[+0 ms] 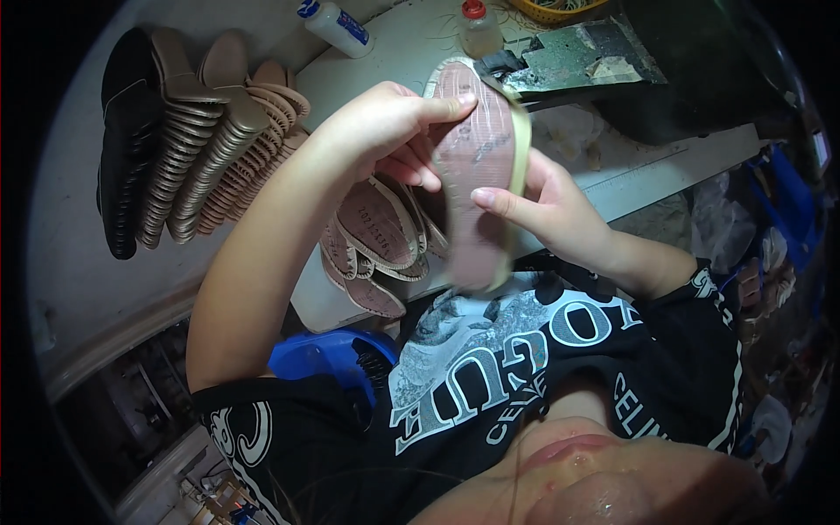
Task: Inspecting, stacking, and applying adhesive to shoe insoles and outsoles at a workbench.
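Upright between my hands is a shoe insole (479, 162), its pinkish-brown underside toward me and a pale cream edge along its right side. My left hand (407, 131) is closed on it near the upper end, thumb laid on the underside and other fingers curled at its left edge. My right hand (542, 199) grips the right edge at mid-length, thumb pressed on the face. The lower end is blurred. Below my left wrist, a loose pile of similar insoles (376, 229) with gathered rims lies at the table's edge, partly hidden by my arm.
Rows of nested black, bronze and tan insoles (188, 131) stand at the left. On the white table (398, 52) are a white bottle (337, 28), a red-capped bottle (479, 33), a worn green board (582, 57) and a yellow basket (560, 10). A blue chair (328, 354) is below.
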A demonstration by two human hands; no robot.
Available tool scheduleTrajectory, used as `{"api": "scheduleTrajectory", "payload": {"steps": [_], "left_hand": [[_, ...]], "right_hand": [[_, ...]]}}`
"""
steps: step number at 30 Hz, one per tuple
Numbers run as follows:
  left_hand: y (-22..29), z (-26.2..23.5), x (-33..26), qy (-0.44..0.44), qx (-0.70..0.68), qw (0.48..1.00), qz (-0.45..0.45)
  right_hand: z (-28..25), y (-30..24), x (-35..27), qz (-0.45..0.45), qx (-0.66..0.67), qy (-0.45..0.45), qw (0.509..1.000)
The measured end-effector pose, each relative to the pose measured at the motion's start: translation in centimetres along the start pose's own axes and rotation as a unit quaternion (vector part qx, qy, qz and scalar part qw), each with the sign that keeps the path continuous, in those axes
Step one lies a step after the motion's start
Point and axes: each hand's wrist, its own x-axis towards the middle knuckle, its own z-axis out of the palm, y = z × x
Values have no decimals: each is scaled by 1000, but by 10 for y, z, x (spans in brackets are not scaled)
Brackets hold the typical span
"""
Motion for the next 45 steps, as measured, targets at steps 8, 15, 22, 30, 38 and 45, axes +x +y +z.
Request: {"api": "scheduleTrajectory", "payload": {"steps": [8,15,22,30,38,45], "left_hand": [[0,-2,-4,-6,44,999,-12],[-16,3,8,124,-23,991,54],[-18,-4,15,166,-29,983,75],[-15,-30,42,136,-41,987,80],[6,-78,61,109,170,979,16],[33,-76,75,37,417,772,478]], "right_hand": [[-27,-5,21,50,27,-34,998],[-32,-3,37,42,109,-47,992],[-21,-8,-22,212,76,-107,968],[0,-4,-12,123,186,3,975],[4,-9,18,96,256,50,961],[2,-14,35,81,275,76,955]]}}
